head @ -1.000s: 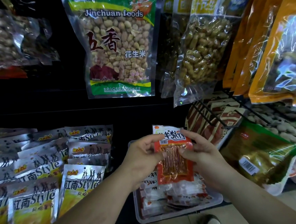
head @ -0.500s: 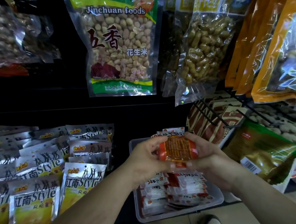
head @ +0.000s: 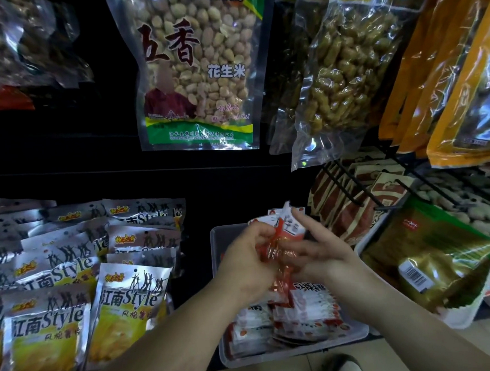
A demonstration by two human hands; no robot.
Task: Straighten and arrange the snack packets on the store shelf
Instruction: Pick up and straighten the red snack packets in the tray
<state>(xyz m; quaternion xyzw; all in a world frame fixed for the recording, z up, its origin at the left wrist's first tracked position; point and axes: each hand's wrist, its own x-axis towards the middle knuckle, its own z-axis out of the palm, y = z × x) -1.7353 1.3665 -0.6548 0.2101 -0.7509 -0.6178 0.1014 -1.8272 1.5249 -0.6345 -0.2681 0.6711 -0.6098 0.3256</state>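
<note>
Turned since a second ago, the red packet (head: 280, 240) no longer faces out flat. It now sits edge-on and bunched between the hands, above the clear tray (head: 303, 352) of matching packets (head: 304, 310). Curled fingers of the left hand (head: 248, 261) grip it. The right hand (head: 324, 255) lies against its other side with fingers mostly straight and the index raised, though blur could hide a pinch. The packet looks mid-flip, being oriented to match the stack below — not yet set down. Silver-and-yellow packets (head: 125, 305) lie in rows to the left, a gold-and-green bag (head: 429, 249) sits to the right, and a peanut bag (head: 198, 74) hangs above.
</note>
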